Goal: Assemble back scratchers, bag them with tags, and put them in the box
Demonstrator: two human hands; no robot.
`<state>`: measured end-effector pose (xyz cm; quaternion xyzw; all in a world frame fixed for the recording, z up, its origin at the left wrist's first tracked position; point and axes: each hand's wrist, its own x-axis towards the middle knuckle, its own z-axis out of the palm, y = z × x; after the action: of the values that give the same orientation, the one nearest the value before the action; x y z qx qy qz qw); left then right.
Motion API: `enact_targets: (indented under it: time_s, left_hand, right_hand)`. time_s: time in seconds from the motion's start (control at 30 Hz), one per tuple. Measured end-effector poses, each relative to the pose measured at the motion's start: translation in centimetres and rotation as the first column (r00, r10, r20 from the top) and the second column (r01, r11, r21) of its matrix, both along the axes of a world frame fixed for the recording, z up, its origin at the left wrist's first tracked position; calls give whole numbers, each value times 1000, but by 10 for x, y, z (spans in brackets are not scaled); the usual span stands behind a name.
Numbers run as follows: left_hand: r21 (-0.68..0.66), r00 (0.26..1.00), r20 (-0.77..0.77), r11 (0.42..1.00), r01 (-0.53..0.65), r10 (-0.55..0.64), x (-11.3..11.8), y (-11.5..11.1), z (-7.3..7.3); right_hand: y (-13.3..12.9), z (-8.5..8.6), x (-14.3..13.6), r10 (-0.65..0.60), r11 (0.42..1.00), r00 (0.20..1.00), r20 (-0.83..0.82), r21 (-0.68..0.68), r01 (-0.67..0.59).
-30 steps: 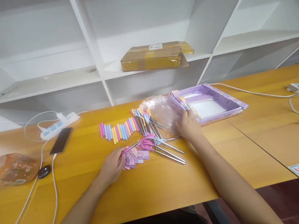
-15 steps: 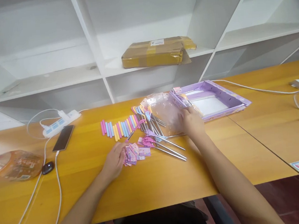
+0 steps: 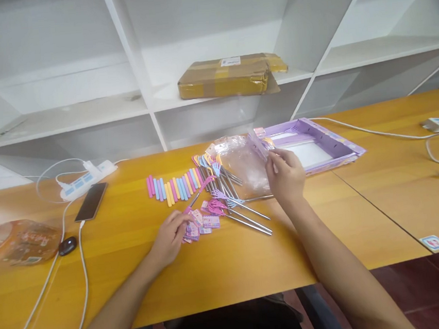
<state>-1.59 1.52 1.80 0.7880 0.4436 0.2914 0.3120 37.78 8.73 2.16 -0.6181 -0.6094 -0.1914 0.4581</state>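
Note:
My left hand [image 3: 172,235] has its fingers closed at the lower end of a pink back scratcher [image 3: 198,195], which slants up and away to the right; the end of its handle is hidden. Beneath the fingertips lies a pile of small pink and purple cards [image 3: 210,221]. To the right, my right hand [image 3: 287,174] pinches a clear plastic bag [image 3: 257,144] in front of the purple tray. Loose back scratchers with metal rods [image 3: 244,219] and coloured hand-shaped heads lie between my hands. Behind them is a row of pastel handles [image 3: 175,189].
More clear plastic bags [image 3: 238,162] lie beside the open purple tray box [image 3: 334,148]. On the left are a phone [image 3: 91,201], a power strip [image 3: 88,181], a black earbud case-like object [image 3: 67,246] and an orange package [image 3: 21,243]. A taped carton [image 3: 222,79] sits on the shelf.
My right hand has lifted slightly and come away from the bag pile with a clear bag in its fingers. My left hand has shifted a little to the right over the cards.

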Motion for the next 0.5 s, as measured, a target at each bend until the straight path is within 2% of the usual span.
enact_targets:
  time_s: [0.07,0.1,0.17,0.2,0.27,0.33,0.4,0.5]
  left_hand:
    - [-56,998,61,998,23,-19,4,-2,0]
    - [-84,995,94,996,38,-30,6,-4,-1]
    - [-137,987,153,988,72,-51,11,-9,-6]
    - [-158,981,183,984,88,-58,13,-12,-9]
    - [-184,966,248,976,118,-71,17,-18,-15]
    - [-188,949,295,967,174,-113,20,-24,-18]
    - [-170,936,313,960,221,-160,21,-29,-17]
    - [-220,911,382,942,255,-157,22,-30,-14]
  right_hand:
    - [-15,5,-23,110,993,994,25,47,-111]
    - [-26,6,-38,187,982,981,43,18,-188]
    - [-50,4,-72,399,914,913,85,-110,-390]
    - [-63,2,-89,493,865,863,105,-169,-473]
    - [-85,-3,-119,742,669,646,181,-270,-693]
    - [-100,-7,-139,837,544,479,265,-301,-784]
    - [-107,-9,-149,868,474,379,321,-309,-824]
    - [-105,-9,-148,905,380,300,303,-252,-890]
